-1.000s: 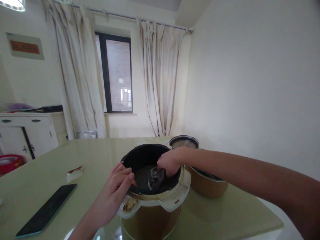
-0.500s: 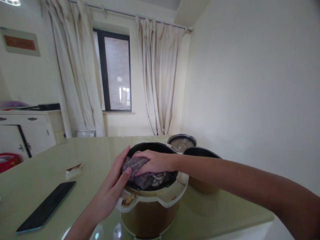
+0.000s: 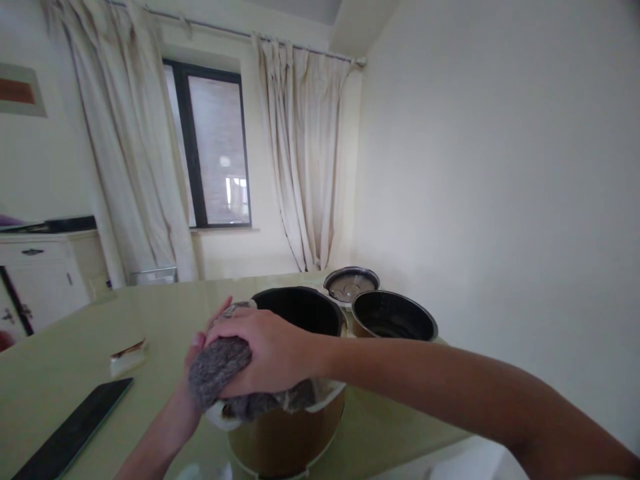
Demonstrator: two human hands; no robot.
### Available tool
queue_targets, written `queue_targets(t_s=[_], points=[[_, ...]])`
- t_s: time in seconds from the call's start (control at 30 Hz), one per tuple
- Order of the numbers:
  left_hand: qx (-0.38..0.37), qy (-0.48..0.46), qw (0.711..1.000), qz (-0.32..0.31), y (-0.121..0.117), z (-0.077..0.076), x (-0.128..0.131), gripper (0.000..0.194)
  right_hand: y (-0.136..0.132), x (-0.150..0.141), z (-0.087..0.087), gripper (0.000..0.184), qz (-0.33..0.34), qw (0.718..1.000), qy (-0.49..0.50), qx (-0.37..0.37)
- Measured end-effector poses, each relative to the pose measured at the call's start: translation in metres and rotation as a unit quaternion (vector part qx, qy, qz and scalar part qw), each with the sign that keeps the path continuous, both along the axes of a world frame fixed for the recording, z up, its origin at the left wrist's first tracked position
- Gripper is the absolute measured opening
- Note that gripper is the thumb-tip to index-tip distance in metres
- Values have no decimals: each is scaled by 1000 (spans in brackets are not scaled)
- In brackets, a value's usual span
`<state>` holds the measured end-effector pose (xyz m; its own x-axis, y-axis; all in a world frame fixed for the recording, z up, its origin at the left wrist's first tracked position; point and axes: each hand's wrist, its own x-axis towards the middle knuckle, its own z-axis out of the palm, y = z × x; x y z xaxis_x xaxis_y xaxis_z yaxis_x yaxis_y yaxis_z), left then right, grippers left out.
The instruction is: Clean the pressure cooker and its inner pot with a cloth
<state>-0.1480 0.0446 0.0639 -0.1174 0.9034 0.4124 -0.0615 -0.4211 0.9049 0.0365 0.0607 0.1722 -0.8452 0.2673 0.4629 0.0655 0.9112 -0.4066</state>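
Observation:
A grey cloth (image 3: 220,365) is bunched in my right hand (image 3: 273,350), whose fingers curl around it. The cloth lies over the left front rim of an electric cooker (image 3: 287,440) with a brown-gold body and a white, stained rim. The cooker's dark inside (image 3: 303,310) faces up. At the cooker's left side, my left hand (image 3: 193,360) grips the rim; the cloth and my right hand cover most of its fingers. Its thumb and some fingertips show past the cloth.
Behind the cooker to the right stand a black inner pot (image 3: 395,317) and a round lid (image 3: 351,285). A dark flat slab (image 3: 75,427) and a small whitish piece (image 3: 127,357) lie left on the glossy green table (image 3: 165,313). A white cabinet (image 3: 45,267) stands beyond.
My right hand has brought the cloth out of the cooker's opening, left and toward me, onto the rim. The cloth now covers part of my left hand. The view has turned slightly right.

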Motion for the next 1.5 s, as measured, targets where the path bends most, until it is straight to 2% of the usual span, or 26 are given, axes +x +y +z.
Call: queue_targets(t_s=[0.03, 0.1, 0.17, 0.23, 0.33, 0.4, 0.47, 0.53, 0.63, 0.7, 0.8, 0.87, 0.93, 1.0, 1.13, 1.23, 1.3, 1.4, 1.5], points=[[-6, -18, 1000, 18, 1, -2, -1, 85, -3, -4, -1, 41, -2, 1000, -4, 20], [-17, 11, 998, 51, -5, -4, -3, 85, -5, 0, 4, 40, 22, 998, -42, 43], [-20, 88, 994, 68, -16, -5, -6, 78, 1, 18, 13, 39, 53, 994, -88, 44], [-21, 167, 983, 67, -27, -5, -7, 69, 14, 45, 22, 39, 45, 988, -145, 25], [8, 197, 978, 67, -34, -6, -7, 67, 40, 88, 29, 30, -35, 966, -254, -22], [26, 187, 980, 63, -33, -7, -6, 68, 56, 110, 30, 24, -100, 952, -288, -43], [33, 179, 982, 57, -30, -9, -5, 68, 70, 123, 28, 25, -150, 944, -293, -14], [35, 171, 983, 52, -29, -11, -6, 69, 84, 124, 24, 30, -199, 933, -294, 66], [24, 156, 986, 52, -29, -15, -8, 70, 110, 105, 16, 37, -254, 890, -301, 230], [27, 155, 986, 60, -28, -18, -10, 70, 128, 78, 10, 35, -232, 859, -297, 346], [55, 160, 983, 75, -27, -22, -11, 69, 144, 25, 3, 29, -107, 830, -264, 479], [62, 163, 981, 83, -27, -24, -10, 68, 146, -6, -1, 31, -5, 816, -239, 526], [63, 168, 979, 96, -28, -23, -9, 68, 144, -22, -3, 33, 52, 809, -234, 536], [65, 180, 976, 109, -30, -22, -7, 67, 143, -18, -4, 31, 20, 822, -262, 506], [77, 200, 970, 117, -30, -19, -4, 60, 140, 28, -2, 30, -127, 841, -348, 394], [77, 210, 967, 121, -29, -21, -5, 58, 125, 58, 7, 27, -169, 847, -378, 334], [84, 227, 962, 127, -27, -22, -6, 53, 108, 66, 14, 23, -188, 855, -409, 257], [104, 259, 952, 126, -23, -23, -9, 46, 83, 62, 19, 12, -153, 876, -455, 57], [119, 261, 951, 117, -20, -23, -12, 43, 66, 40, 7, 3, -53, 889, -421, -171]])
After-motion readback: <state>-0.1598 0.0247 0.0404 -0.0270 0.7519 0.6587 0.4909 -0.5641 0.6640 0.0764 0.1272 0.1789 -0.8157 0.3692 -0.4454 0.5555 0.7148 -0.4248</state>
